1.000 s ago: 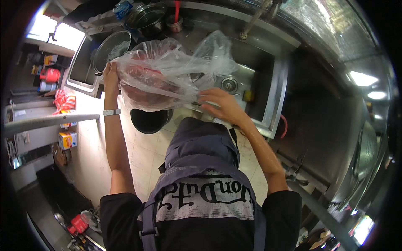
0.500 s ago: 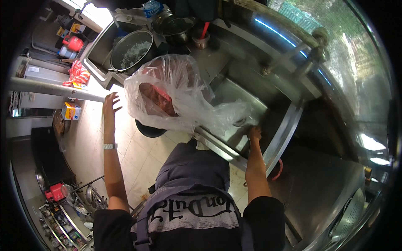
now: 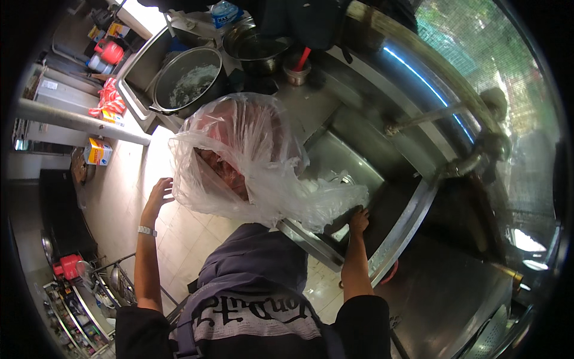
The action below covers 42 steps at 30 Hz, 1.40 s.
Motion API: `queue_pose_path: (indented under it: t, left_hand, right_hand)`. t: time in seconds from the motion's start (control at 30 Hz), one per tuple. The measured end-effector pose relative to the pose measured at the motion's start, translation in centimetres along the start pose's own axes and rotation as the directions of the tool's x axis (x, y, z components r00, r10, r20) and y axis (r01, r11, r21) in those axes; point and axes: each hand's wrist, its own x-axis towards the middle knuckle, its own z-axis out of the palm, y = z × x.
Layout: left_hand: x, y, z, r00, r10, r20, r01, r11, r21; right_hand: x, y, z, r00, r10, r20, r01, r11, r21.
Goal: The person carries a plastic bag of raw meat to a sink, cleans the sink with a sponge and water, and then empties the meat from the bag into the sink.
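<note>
Reddish meat (image 3: 224,170) sits inside a clear plastic bag (image 3: 263,137), left of the sink basin (image 3: 350,157), near the pot (image 3: 179,67). Bagging looks done; trailing tail, over the basin, appears untied. Left hand (image 3: 160,192): grip wide, fingers spread just beside the bag; a second ago it pinched the upper-left corner. Right hand (image 3: 359,221), earlier nearer the bag's body, now at the tail's end; cannot tell whether its grip holds plastic.

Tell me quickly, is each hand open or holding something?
Left hand: open, fingers spread beside the clear plastic bag.
Right hand: at the bag's loose end; whether it grips cannot be told.
</note>
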Motion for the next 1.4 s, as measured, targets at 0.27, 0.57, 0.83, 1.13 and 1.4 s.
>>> queue_pose_path:
  t: [0.27, 0.57, 0.83, 1.13, 1.4]
  left_hand:
    - [1.8, -0.4, 0.1, 0.992, 0.041, 0.121, -0.011, 0.972, -0.233]
    - [5.8, -0.1, 1.9, 0.998, -0.059, 0.033, 0.066, 0.965, -0.252]
    - [6.5, -0.4, 2.3, 0.998, -0.051, 0.027, 0.056, 0.962, -0.266]
    - [9.5, -2.1, 4.2, 0.999, -0.014, -0.039, 0.006, 0.979, -0.202]
    - [10.6, -2.3, 5.4, 0.968, -0.186, -0.167, 0.006, 0.684, -0.73]
  right_hand:
    - [2.3, 0.4, -0.9, 0.994, -0.085, 0.067, 0.072, 0.981, 0.182]
    - [8.3, -11.8, -28.3, 0.914, -0.116, -0.388, 0.402, 0.389, 0.829]
    - [1.5, -20.8, -45.6, 0.719, -0.464, -0.517, 0.675, 0.292, 0.677]
    - [-13.0, -29.3, -46.8, 0.182, -0.94, -0.288, 0.872, 0.019, 0.489]
    - [-11.1, -38.0, -39.1, 0.549, -0.774, -0.317, 0.775, 0.613, -0.156]
